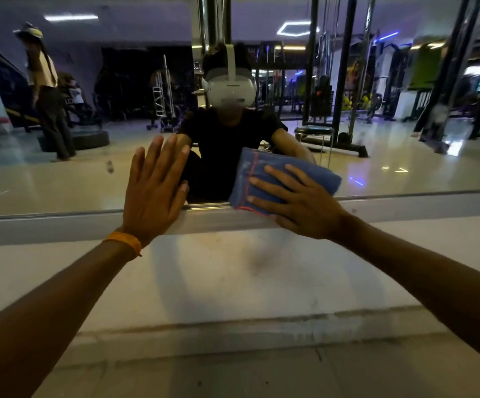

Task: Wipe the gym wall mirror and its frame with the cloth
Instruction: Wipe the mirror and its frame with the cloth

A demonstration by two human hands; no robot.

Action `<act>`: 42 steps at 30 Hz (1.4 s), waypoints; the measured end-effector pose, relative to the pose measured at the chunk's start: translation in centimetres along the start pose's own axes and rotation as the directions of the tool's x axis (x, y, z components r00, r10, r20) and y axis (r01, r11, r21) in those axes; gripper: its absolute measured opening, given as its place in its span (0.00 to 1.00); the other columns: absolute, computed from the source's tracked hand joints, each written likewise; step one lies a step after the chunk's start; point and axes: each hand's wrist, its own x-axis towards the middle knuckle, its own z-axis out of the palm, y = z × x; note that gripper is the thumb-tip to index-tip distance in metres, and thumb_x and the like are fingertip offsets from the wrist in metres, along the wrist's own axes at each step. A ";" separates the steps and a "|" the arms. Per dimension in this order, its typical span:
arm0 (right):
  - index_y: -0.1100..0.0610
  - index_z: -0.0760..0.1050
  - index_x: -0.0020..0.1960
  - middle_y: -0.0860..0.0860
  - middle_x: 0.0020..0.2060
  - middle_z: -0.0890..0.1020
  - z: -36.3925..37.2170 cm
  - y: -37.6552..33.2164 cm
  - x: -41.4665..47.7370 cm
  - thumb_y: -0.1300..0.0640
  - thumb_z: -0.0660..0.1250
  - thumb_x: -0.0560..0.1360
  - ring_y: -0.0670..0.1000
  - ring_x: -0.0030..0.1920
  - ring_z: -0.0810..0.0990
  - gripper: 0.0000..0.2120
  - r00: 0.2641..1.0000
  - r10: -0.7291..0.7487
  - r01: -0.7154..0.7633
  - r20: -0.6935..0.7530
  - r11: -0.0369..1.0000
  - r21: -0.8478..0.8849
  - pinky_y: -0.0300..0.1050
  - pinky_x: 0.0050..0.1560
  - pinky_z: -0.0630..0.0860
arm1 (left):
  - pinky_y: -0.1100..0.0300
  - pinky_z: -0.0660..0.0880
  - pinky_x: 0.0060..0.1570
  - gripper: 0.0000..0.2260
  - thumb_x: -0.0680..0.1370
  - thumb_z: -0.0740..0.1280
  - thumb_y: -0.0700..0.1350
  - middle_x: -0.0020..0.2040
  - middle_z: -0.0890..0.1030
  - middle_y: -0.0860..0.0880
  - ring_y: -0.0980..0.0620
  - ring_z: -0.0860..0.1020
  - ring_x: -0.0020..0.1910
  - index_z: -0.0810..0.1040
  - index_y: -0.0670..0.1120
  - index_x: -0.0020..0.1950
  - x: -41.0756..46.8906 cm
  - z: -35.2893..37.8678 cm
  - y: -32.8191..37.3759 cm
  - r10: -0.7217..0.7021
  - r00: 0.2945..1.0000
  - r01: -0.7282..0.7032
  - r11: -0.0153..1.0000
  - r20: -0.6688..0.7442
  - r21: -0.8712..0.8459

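Cloth [261, 173], one, half hidden under right hand [299, 202], fingers spread flat, at six o'clock edge of mirror [60, 173], overlapping frame [46, 225]. Left hand [152, 193] at cloth's nine o'clock, fingers straight, flat on mirror.

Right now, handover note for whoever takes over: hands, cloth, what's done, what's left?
Left hand: fingers straight, flat against the mirror just above the frame.
Right hand: fingers spread, pressing the folded blue cloth onto the mirror's bottom edge, overlapping the frame.
Done: cannot tell how much has been wiped.
Left: a dark mark shows on the glass left of the left hand. Probably also the rest of the frame.
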 end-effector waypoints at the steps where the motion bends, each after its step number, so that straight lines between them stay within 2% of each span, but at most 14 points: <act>1: 0.48 0.57 0.83 0.54 0.82 0.59 0.3 -0.9 1.9 0.44 0.50 0.87 0.60 0.83 0.52 0.26 0.999 -0.025 0.025 -0.020 1.000 0.003 0.60 0.82 0.42 | 0.32 0.53 0.78 0.30 0.84 0.60 0.49 0.84 0.55 0.37 0.35 0.53 0.83 0.57 0.40 0.83 -0.1 0.0 -0.2 -0.011 1.000 0.011 1.000 -0.002 0.003; 5: 0.49 0.60 0.82 0.55 0.82 0.60 0.5 -0.8 1.4 0.44 0.50 0.87 0.60 0.82 0.54 0.25 0.999 -0.029 0.029 -0.033 1.000 -0.005 0.60 0.82 0.47 | 0.34 0.50 0.79 0.31 0.84 0.60 0.52 0.84 0.53 0.37 0.35 0.52 0.83 0.56 0.42 0.84 -0.5 -0.2 -1.5 -0.089 0.996 0.089 0.996 -0.026 0.025; 8: 0.49 0.59 0.83 0.55 0.82 0.59 0.3 2.2 -4.4 0.44 0.52 0.86 0.61 0.82 0.54 0.26 0.999 0.043 -0.043 0.016 0.998 -0.035 0.63 0.81 0.50 | 0.34 0.49 0.80 0.31 0.84 0.60 0.52 0.84 0.53 0.37 0.35 0.51 0.83 0.57 0.40 0.83 -1.3 -0.3 -1.6 -0.077 0.997 0.077 0.997 0.005 0.028; 11: 0.48 0.56 0.83 0.55 0.83 0.58 0.0 2.8 -6.8 0.44 0.50 0.87 0.62 0.83 0.52 0.26 0.990 0.134 -0.131 0.055 0.990 -0.047 0.64 0.81 0.48 | 0.35 0.48 0.80 0.30 0.84 0.59 0.51 0.84 0.53 0.37 0.36 0.51 0.83 0.57 0.40 0.83 -1.6 -0.3 -1.8 -0.070 0.998 0.070 0.997 0.004 0.042; 18: 0.50 0.55 0.84 0.54 0.83 0.56 0.7 -6.2 5.3 0.45 0.55 0.85 0.61 0.83 0.50 0.29 0.994 0.106 -0.106 -0.034 0.994 0.001 0.61 0.82 0.43 | 0.36 0.46 0.80 0.31 0.84 0.56 0.55 0.84 0.54 0.39 0.36 0.52 0.83 0.58 0.41 0.83 -2.0 -1.3 -3.6 -0.011 1.000 0.011 0.995 -0.003 0.098; 23: 0.49 0.57 0.83 0.54 0.83 0.56 -0.5 -2.5 2.3 0.43 0.50 0.86 0.60 0.83 0.51 0.27 0.999 0.048 -0.048 0.007 0.999 -0.016 0.61 0.82 0.50 | 0.36 0.45 0.80 0.31 0.84 0.56 0.55 0.84 0.52 0.38 0.37 0.50 0.83 0.56 0.41 0.84 -3.3 -2.5 -5.8 -0.064 0.998 0.065 0.992 -0.011 0.110; 26: 0.49 0.58 0.83 0.55 0.83 0.57 -2.0 2.1 -1.4 0.43 0.53 0.86 0.61 0.83 0.52 0.27 0.984 0.175 -0.175 0.009 0.984 -0.040 0.64 0.81 0.50 | 0.35 0.47 0.80 0.31 0.84 0.57 0.53 0.84 0.51 0.38 0.36 0.51 0.83 0.55 0.41 0.84 -2.4 -2.7 -6.3 -0.070 0.997 0.073 0.993 -0.042 0.094; 29: 0.49 0.56 0.84 0.56 0.83 0.56 -2.6 1.6 -0.9 0.44 0.54 0.85 0.63 0.83 0.51 0.28 0.964 0.264 -0.265 -0.017 0.963 -0.056 0.64 0.81 0.46 | 0.33 0.49 0.80 0.30 0.85 0.56 0.52 0.84 0.52 0.37 0.35 0.52 0.83 0.55 0.42 0.84 -0.2 -2.4 -5.7 -0.031 0.999 0.033 0.997 -0.028 0.076; 31: 0.48 0.55 0.84 0.55 0.83 0.56 -2.1 0.0 1.6 0.44 0.54 0.86 0.62 0.83 0.50 0.28 0.982 0.190 -0.190 -0.003 0.980 -0.057 0.64 0.81 0.45 | 0.33 0.50 0.79 0.29 0.85 0.57 0.52 0.84 0.52 0.39 0.36 0.51 0.83 0.56 0.43 0.84 1.3 -2.1 -5.3 0.018 1.000 -0.017 0.997 -0.014 0.072; 33: 0.47 0.57 0.83 0.54 0.83 0.57 -2.1 0.1 4.5 0.43 0.53 0.86 0.60 0.83 0.51 0.27 0.999 0.018 -0.015 0.037 0.997 -0.079 0.64 0.81 0.49 | 0.33 0.50 0.79 0.29 0.85 0.57 0.52 0.85 0.51 0.40 0.36 0.51 0.83 0.56 0.45 0.84 2.9 -2.1 -5.2 0.041 0.999 -0.039 0.997 -0.030 0.069; 36: 0.47 0.59 0.83 0.53 0.83 0.58 -4.1 3.9 7.3 0.43 0.51 0.87 0.58 0.83 0.53 0.26 0.988 -0.150 0.154 0.038 0.981 -0.116 0.62 0.81 0.52 | 0.32 0.50 0.79 0.29 0.85 0.56 0.53 0.85 0.51 0.41 0.37 0.50 0.83 0.56 0.46 0.84 5.2 -2.4 -5.6 -0.003 0.997 0.007 0.999 -0.077 0.046; 37: 0.48 0.59 0.83 0.54 0.83 0.57 -5.3 5.8 8.1 0.43 0.52 0.86 0.59 0.83 0.52 0.26 0.994 -0.111 0.110 -0.005 0.986 -0.127 0.63 0.81 0.51 | 0.32 0.49 0.79 0.29 0.85 0.56 0.54 0.85 0.51 0.41 0.37 0.50 0.84 0.56 0.45 0.84 6.0 -2.7 -5.9 -0.031 0.995 0.035 0.999 -0.096 0.033; 39: 0.50 0.61 0.82 0.56 0.83 0.57 -8.1 10.3 9.8 0.42 0.53 0.86 0.61 0.83 0.52 0.27 0.983 0.104 -0.124 -0.153 0.984 -0.124 0.65 0.81 0.51 | 0.32 0.49 0.79 0.29 0.85 0.54 0.54 0.85 0.50 0.41 0.38 0.49 0.84 0.56 0.45 0.84 7.9 -3.3 -6.5 -0.054 0.992 0.056 0.998 -0.115 0.012; 42: 0.52 0.60 0.83 0.57 0.83 0.56 -10.8 13.5 12.5 0.41 0.51 0.86 0.62 0.83 0.50 0.28 0.826 0.469 -0.495 -0.313 0.869 -0.006 0.63 0.82 0.46 | 0.31 0.49 0.79 0.29 0.85 0.52 0.54 0.85 0.49 0.41 0.39 0.48 0.84 0.54 0.45 0.85 10.8 -4.1 -7.1 -0.041 0.991 0.043 0.999 -0.128 0.007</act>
